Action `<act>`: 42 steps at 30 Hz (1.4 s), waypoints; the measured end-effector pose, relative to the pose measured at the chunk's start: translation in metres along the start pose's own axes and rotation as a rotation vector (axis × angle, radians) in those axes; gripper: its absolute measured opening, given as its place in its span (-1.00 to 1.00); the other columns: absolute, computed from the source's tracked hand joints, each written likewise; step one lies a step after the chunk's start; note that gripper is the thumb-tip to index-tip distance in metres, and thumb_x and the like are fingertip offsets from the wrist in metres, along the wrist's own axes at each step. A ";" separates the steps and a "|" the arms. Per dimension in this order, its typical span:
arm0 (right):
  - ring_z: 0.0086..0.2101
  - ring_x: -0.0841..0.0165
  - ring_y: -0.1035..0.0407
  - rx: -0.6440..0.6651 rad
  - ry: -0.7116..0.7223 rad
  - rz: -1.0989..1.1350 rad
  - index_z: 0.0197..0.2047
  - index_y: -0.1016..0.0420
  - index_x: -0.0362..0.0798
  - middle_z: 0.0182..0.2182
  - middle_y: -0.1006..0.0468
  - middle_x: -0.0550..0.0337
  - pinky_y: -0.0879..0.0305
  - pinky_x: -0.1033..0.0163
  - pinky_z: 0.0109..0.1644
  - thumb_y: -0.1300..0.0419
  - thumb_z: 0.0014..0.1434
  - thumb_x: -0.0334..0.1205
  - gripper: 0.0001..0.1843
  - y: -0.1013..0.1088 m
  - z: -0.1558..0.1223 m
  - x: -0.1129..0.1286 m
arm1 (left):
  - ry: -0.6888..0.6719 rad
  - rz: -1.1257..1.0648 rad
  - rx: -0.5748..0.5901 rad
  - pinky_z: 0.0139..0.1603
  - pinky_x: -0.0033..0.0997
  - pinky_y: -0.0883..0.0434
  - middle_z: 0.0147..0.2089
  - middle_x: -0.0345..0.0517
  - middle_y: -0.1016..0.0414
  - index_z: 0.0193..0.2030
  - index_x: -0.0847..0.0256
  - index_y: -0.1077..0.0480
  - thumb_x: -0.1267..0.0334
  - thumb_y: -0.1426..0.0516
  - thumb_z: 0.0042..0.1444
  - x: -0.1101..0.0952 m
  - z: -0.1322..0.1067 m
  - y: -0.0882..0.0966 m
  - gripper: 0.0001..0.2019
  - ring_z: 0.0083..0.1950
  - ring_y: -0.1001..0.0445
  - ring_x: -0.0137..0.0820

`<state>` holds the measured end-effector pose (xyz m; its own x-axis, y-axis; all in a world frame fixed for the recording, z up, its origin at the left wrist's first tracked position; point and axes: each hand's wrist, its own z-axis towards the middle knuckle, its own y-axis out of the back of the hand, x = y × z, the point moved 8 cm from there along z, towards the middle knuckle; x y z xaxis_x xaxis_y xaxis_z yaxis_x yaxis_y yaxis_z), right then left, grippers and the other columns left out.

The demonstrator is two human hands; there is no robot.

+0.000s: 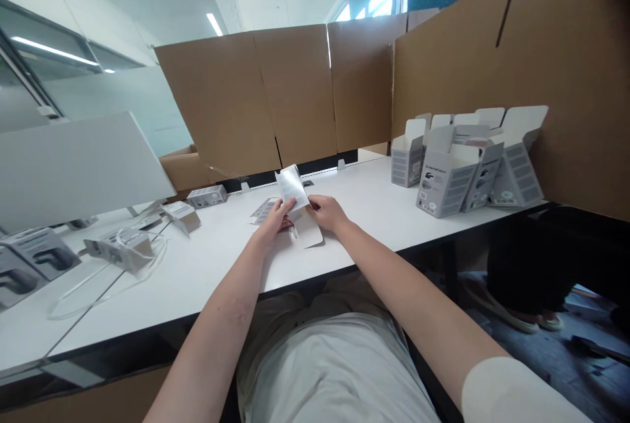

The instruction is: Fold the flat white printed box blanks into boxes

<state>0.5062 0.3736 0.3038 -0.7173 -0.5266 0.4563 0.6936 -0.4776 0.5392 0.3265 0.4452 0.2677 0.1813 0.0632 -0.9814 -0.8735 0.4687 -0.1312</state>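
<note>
Centrally, subject: a flat carton blank (298, 203), white, held by both hands just above the white table (374, 203), a little above the middle of the frame.
Left hand (273, 220): closed on the blank's left edge; fingers (286, 208) curl over the printed face, thumb hidden behind.
Right hand (327, 212): closed on the blank's right edge, just beside the left hand; the fingertips are hidden behind the card.
Blank relative to grip: its upper flap rises tilted above both hands toward the upper centre; its lower rounded flap hangs below and between them, touching or nearly touching the table; which cannot be told.
Beneath the blank: a second printed sheet (262, 210) lies flat on the table, just left of the left hand.
Right of frame: a cluster of upright grey-and-white open boxes (460, 170), lids raised, standing near the cardboard screen (566, 88).
Left of frame: closed grey boxes (207, 196) and a loose white cord (147, 256) on the table, well apart from the hands.
Far left: a large tilted white panel (73, 164).
Background: brown cardboard walls (256, 95) stand along the table's far edge.
Foreground: both bare forearms reach up from the lower edge of the frame.
</note>
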 end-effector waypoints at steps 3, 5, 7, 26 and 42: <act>-0.35 0.21 -0.36 -0.010 -0.002 -0.016 -0.35 -0.24 0.07 -0.40 -0.51 0.16 -0.15 0.13 -0.19 -0.19 0.55 0.02 -0.58 0.001 0.001 0.000 | 0.038 0.087 -0.018 -0.09 -0.31 -0.63 -0.20 -0.12 -0.65 0.07 0.10 -0.55 -0.43 -0.56 0.05 0.003 0.001 0.000 -0.26 -0.30 -0.59 -0.40; -0.36 0.22 -0.35 -0.010 -0.025 -0.016 -0.36 -0.21 0.08 -0.41 -0.49 0.18 -0.16 0.14 -0.19 -0.23 0.55 0.11 -0.50 0.001 0.000 0.000 | 0.030 0.077 -0.026 -0.12 -0.34 -0.61 -0.14 -0.09 -0.68 0.07 0.12 -0.55 -0.45 -0.55 0.04 0.002 0.002 0.001 -0.24 -0.28 -0.60 -0.42; -0.36 0.23 -0.35 -0.008 -0.059 0.013 -0.34 -0.22 0.08 -0.41 -0.47 0.21 -0.18 0.15 -0.18 -0.33 0.51 0.26 -0.42 0.000 -0.001 -0.001 | 0.014 0.034 -0.071 -0.18 -0.39 -0.58 -0.05 -0.06 -0.70 0.09 0.12 -0.56 -0.48 -0.54 0.02 -0.001 0.004 0.005 -0.21 -0.26 -0.60 -0.44; -0.38 0.24 -0.39 0.084 -0.249 0.088 -0.33 -0.33 0.08 -0.45 -0.55 0.21 -0.19 0.15 -0.21 -0.30 0.59 0.28 -0.43 -0.011 -0.004 -0.018 | -0.091 -0.288 -0.122 0.19 -0.20 -0.72 0.23 -0.03 -0.78 0.30 0.04 -0.57 -0.34 -0.56 0.07 -0.027 -0.002 0.014 -0.20 0.08 -0.78 -0.24; -0.40 0.25 -0.34 0.001 -0.271 0.127 -0.42 -0.34 0.06 -0.47 -0.51 0.19 -0.17 0.12 -0.23 -0.20 0.51 0.09 -0.52 -0.005 -0.002 -0.023 | -0.155 -0.329 -0.034 0.36 -0.10 -0.71 0.35 -0.01 -0.76 0.34 0.04 -0.55 -0.24 -0.58 0.05 -0.035 -0.011 0.008 -0.20 0.20 -0.79 -0.19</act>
<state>0.5195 0.3871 0.2889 -0.6166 -0.3748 0.6924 0.7788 -0.4194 0.4665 0.3081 0.4376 0.2994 0.5191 0.0477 -0.8534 -0.7711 0.4569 -0.4435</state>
